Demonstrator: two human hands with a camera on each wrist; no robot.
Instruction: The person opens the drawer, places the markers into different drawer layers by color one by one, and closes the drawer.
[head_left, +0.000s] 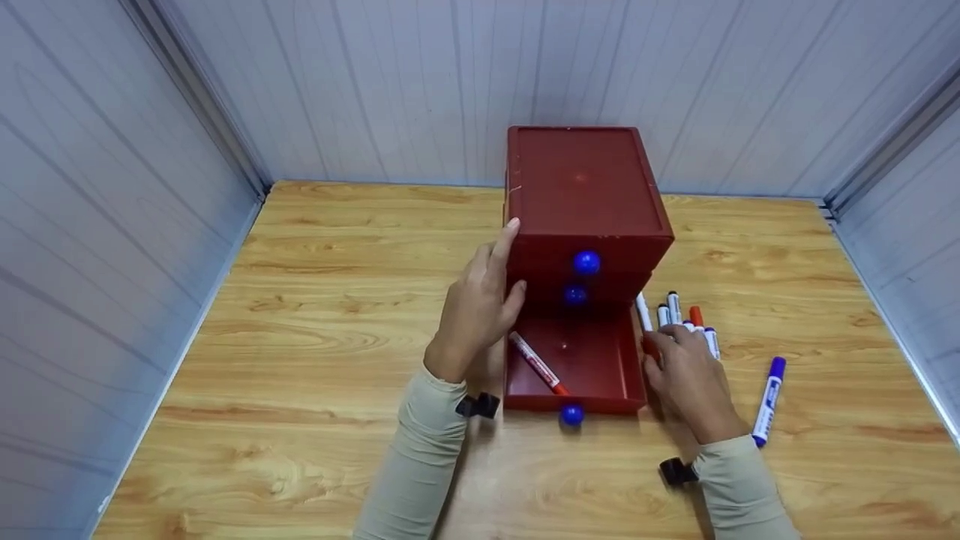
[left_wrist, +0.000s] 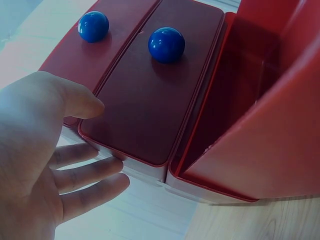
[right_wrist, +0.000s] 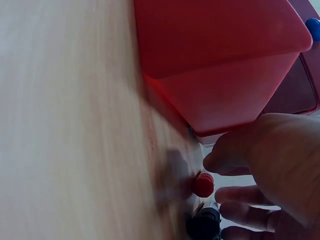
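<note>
Hands (head_left: 474, 309) beside drawer unit (head_left: 585, 187), markers (head_left: 673, 306)

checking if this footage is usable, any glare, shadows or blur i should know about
Head view: fairly even light, though the open drawer darkens toward its back; left wrist view: white glints on the blue knobs, with a pale, washed-out background; right wrist view: a dark shadow on the table near the right hand, and the red cap looks soft.
</note>
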